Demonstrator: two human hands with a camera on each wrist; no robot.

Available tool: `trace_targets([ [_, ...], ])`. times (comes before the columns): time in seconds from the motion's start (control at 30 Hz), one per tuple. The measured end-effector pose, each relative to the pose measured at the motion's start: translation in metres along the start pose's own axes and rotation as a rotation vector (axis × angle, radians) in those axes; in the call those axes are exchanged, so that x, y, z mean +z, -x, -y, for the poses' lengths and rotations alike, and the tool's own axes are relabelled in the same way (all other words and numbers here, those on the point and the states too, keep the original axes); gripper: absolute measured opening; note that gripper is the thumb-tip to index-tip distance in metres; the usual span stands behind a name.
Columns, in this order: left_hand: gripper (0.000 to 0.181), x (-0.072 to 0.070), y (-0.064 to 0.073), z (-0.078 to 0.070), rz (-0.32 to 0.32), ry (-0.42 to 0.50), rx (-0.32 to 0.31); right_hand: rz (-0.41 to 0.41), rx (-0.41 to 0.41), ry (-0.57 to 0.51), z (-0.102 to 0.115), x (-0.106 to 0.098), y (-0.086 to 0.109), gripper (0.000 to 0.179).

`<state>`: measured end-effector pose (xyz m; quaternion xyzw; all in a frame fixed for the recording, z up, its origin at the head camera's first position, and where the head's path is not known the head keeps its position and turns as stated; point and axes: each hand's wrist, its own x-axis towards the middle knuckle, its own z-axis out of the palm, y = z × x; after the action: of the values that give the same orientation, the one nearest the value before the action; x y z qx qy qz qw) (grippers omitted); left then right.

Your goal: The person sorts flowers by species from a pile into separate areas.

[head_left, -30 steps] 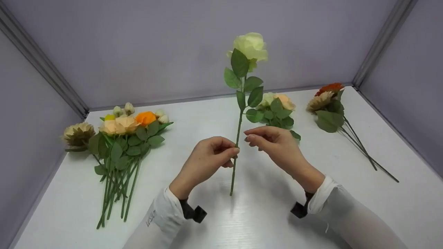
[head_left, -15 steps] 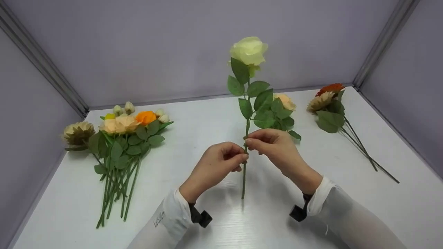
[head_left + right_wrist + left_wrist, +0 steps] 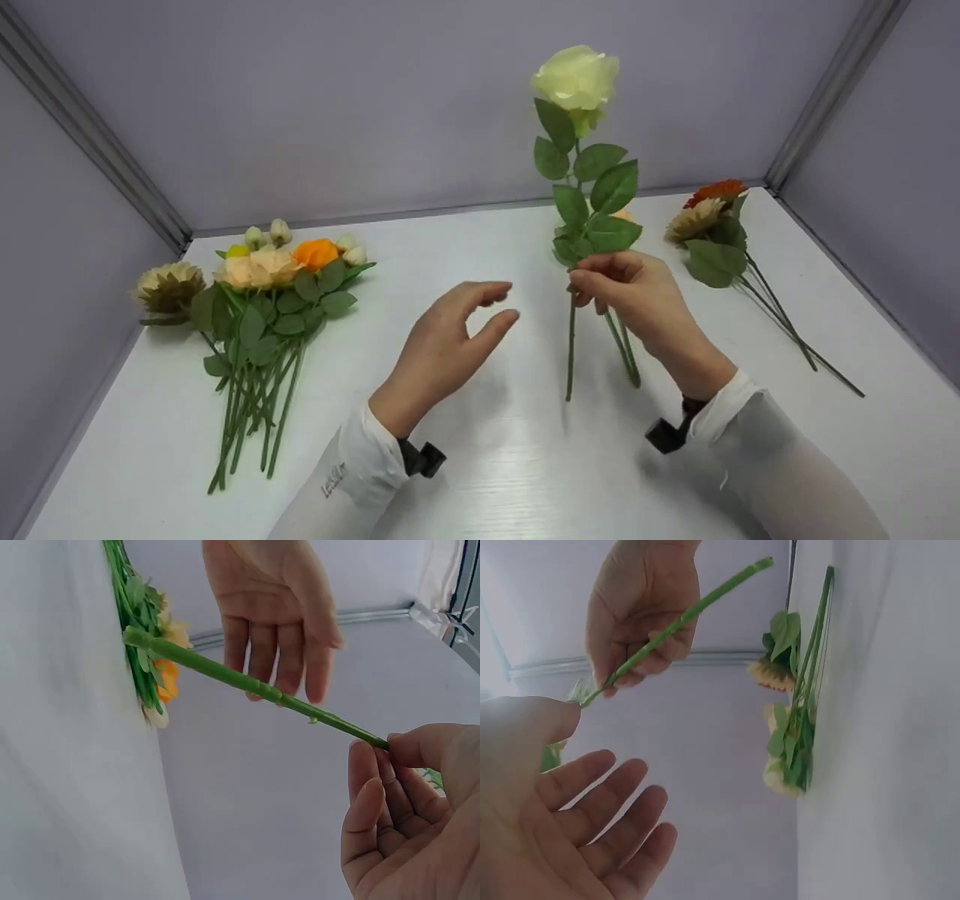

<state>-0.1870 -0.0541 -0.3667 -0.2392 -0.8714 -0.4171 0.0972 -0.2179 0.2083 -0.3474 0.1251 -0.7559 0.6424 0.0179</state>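
Observation:
A pale yellow-green artificial rose (image 3: 576, 79) stands upright in the air, its green leaves below the bloom. My right hand (image 3: 637, 300) pinches its stem (image 3: 217, 671) between thumb and fingertips just under the lowest leaves. The bare lower stem points down toward the table. To the left, my left hand (image 3: 450, 349) holds nothing, thumb and fingers spread apart, a short gap away from the stem. In the left wrist view its fingers (image 3: 630, 817) are extended. Behind the right hand lie flowers with green stems (image 3: 622, 349); their blooms are mostly hidden by the rose's leaves.
A bunch of mixed flowers (image 3: 262, 300) with peach, orange and white blooms lies on the left of the white table (image 3: 495, 480). Beside it is a beige flower (image 3: 171, 289). An orange-red flower (image 3: 716, 191) and a beige one (image 3: 694, 220) lie at right. Grey panels (image 3: 375, 112) enclose the table.
Both hands first met at the stem; then the left hand let go and drew back left. The right hand took hold of the rose and moved it right and up.

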Motion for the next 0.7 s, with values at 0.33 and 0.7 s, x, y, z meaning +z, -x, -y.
trace_targets([
  [0.33, 0.065, -0.028, -0.007, 0.025, -0.161, -0.449, 0.092, -0.046, 0.124, 0.15, -0.004, -0.046, -0.015, 0.036],
  [0.7, 0.073, -0.037, -0.009, 0.04, -0.044, -0.537, -0.032, 0.084, 0.34, 0.353, -0.044, -0.057, -0.033, 0.029],
])
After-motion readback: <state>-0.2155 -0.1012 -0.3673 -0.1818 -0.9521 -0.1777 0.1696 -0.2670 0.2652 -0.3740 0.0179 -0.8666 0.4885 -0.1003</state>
